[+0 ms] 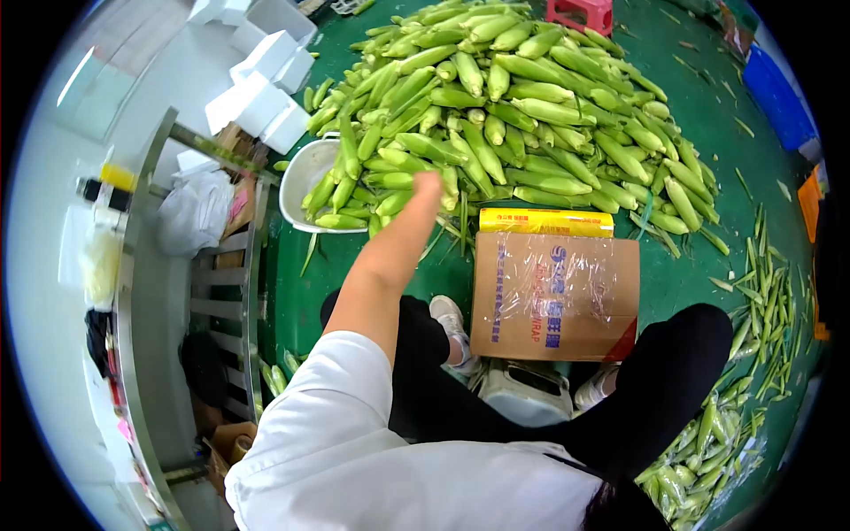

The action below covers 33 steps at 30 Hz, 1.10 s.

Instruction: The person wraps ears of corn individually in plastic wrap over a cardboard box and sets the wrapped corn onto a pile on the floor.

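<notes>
A big heap of corn ears in green husks (549,111) spreads over the green floor in front of me. My left hand (427,188) reaches out to its near edge, over the ears beside a white tub (298,190). The fingers are hidden, so whether they grip an ear does not show. Several husked ears lie in and over the tub. Between my knees stands a cardboard box (556,296) with clear film on top, and behind it a long yellow box (545,222) touches the corn. My right hand is out of view.
A metal rack (226,305) runs along the left, with white foam boxes (257,102) beyond it. Loose husk leaves (772,310) and bagged corn (704,465) lie at right. A red stool (582,12) and a blue crate (777,96) stand farther back.
</notes>
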Motion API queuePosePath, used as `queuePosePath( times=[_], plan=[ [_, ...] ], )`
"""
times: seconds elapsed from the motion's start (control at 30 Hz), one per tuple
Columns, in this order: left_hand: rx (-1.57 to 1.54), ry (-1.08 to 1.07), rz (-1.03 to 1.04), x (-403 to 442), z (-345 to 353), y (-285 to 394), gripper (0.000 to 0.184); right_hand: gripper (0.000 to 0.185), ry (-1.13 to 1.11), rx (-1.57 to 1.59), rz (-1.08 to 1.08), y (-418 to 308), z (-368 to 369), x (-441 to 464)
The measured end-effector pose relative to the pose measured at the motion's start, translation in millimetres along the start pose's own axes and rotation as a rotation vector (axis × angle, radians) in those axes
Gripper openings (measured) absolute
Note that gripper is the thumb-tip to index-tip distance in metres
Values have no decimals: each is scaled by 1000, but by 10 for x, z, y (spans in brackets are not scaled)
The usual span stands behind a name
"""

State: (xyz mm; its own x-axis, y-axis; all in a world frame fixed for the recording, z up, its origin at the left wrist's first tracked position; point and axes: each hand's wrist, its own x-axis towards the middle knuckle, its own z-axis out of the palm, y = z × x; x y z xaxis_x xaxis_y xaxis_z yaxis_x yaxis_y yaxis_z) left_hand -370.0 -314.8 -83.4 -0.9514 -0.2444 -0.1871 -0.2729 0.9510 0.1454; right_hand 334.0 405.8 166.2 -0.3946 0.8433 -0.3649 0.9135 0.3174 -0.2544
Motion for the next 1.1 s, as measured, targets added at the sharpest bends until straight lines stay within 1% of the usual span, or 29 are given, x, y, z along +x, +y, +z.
queuePosePath(
  times=[0.07,0.13,0.17,0.2,0.23,0.27,0.3,0.33,0.37,0.4,0.43,0.47,0.5,0.53,0.57,0.6,0.63,0.67,0.7,0.73,0.77,0.8,0.83,0.87,0.9,0.93,1.0,1.03,1.1],
  plan=[
    [-764,274,-541,311,-176,-120,37,62,-15,-420,-7,-11,-77,114],
    [-851,390,-438,432,-418,182,54,70,18,-693,-88,-174,-211,380],
    [-820,243,-609,656,-362,259,63,74,87,-720,-185,-313,-282,662],
    [-703,134,-612,868,-227,234,69,78,148,-646,-302,-586,-334,951],
    [-583,27,-603,1080,-92,211,76,68,221,-412,-504,-880,-336,1375],
    [-397,-29,-422,1113,-11,151,80,58,258,-206,-721,-1174,-339,1801],
    [-449,50,-489,1059,38,189,79,53,236,-120,-803,-2245,-397,1538],
    [-498,134,-554,870,-99,372,78,47,185,36,-824,-2877,-413,1380],
    [-865,145,-608,536,-249,608,75,46,90,161,-772,-3445,-421,1080],
    [-1235,156,-665,194,-414,826,73,44,16,273,-778,-3812,-376,801],
    [-1469,124,-609,36,-386,913,63,45,-67,312,-772,-4144,-282,502],
    [-2043,-105,-563,-473,-268,1096,53,46,-220,185,-710,-4273,126,402],
    [-2208,-149,-548,-993,-390,1366,41,51,-375,37,-655,-4394,526,291],
    [-2227,-219,-458,-1370,-343,1538,35,58,-523,-116,-614,-4512,925,177],
    [-2029,-433,-316,-1792,-377,1615,31,67,-419,-159,-626,-4202,1678,559],
    [-1887,-510,-259,-2111,-313,1748,34,73,-403,-177,-478,-3957,2300,871],
    [-1438,-384,-120,-2352,-172,1835,46,69,-220,-214,-482,-3864,2546,879],
    [-1251,-34,292,-2550,159,1868,61,65,-50,-245,-476,-3784,2774,722],
    [-1140,-272,318,-2767,-162,1872,64,64,128,-267,-469,-3786,2887,561],
    [-1104,-299,397,-2807,-96,1855,65,53,10,-131,-383,-3896,2730,272],
    [-1063,-333,470,-2841,96,1841,66,39,-100,-73,-380,-3849,2818,281],
    [-1014,-377,539,-2907,212,1820,67,36,-110,-82,-441,-3842,2856,325],
    [-892,-260,611,-3007,94,1820,69,32,-123,-89,-496,-3823,2908,354],
    [-798,-215,649,-3026,134,1767,69,30,-137,-97,-548,-3785,2988,394],
    [-706,-171,691,-3010,172,1706,69,29,-147,-118,-653,-3743,3021,485],
    [-619,-128,733,-2979,202,1659,70,27,-212,-50,-611,-3647,2989,649],
    [-571,-251,710,-2883,163,1603,71,25,-334,79,-524,-3463,2886,909],
    [-531,-313,689,-2824,124,1614,71,21,-308,218,-503,-3428,2734,859],
    [-450,-377,687,-2759,32,1655,70,17,-416,603,-439,-3482,2608,839]
  ],
)
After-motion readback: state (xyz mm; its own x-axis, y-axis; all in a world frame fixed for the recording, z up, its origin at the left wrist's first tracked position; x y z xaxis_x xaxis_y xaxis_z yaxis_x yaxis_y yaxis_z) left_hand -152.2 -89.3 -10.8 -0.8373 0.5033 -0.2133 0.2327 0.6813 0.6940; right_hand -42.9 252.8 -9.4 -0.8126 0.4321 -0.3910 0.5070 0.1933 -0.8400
